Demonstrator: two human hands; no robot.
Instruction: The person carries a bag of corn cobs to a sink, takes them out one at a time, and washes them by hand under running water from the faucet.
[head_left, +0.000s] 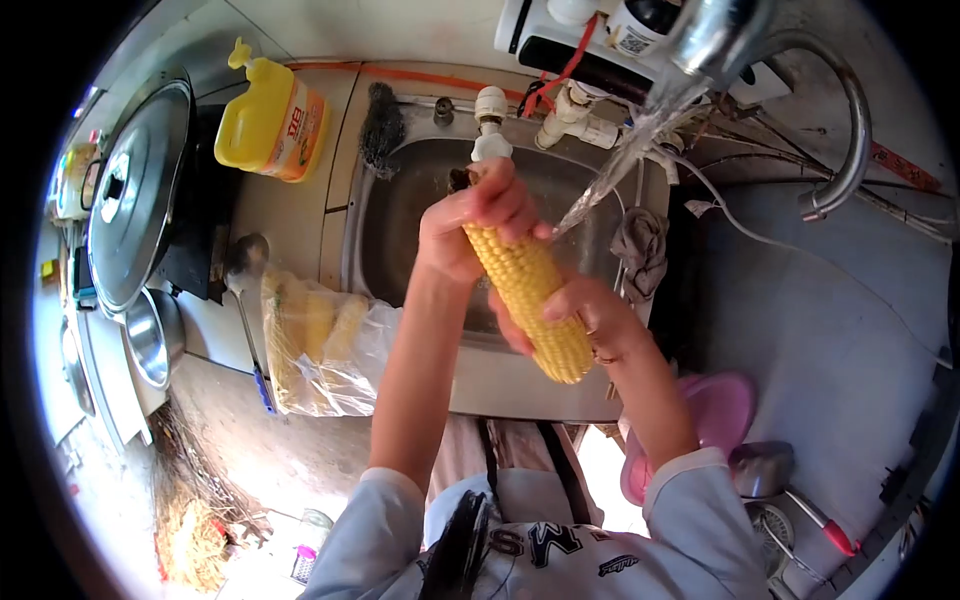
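Nearest, an ear of corn (520,285) is held aslant above the sink, in front of the body. Its upper end is gripped in the closed fingers of the left hand (475,220); its lower part is clasped by the right hand (590,315), with the thumb laid across the kernels. The husk is already removed and the rows are bared, while a dark stub is left at the stalk end. How much of the surface has been washed cannot be told. More yellow pieces, apparently corn, are contained in a clear plastic bag (355,385) at the left on the bench (490,385); whether they have been rinsed is not shown. A ladle (245,262) is laid beside the bag.

Farther on, the sink (400,200) is flanked at its right by a crumpled grey cloth (640,245). A stream of water (620,165) is directed from the spout (715,45) towards the left hand's fingers. The space behind the stalk end is crowded by a white pipe fitting (490,120). At the back left, a scouring pad (382,125) and a yellow bottle (265,125) are set near the basin.
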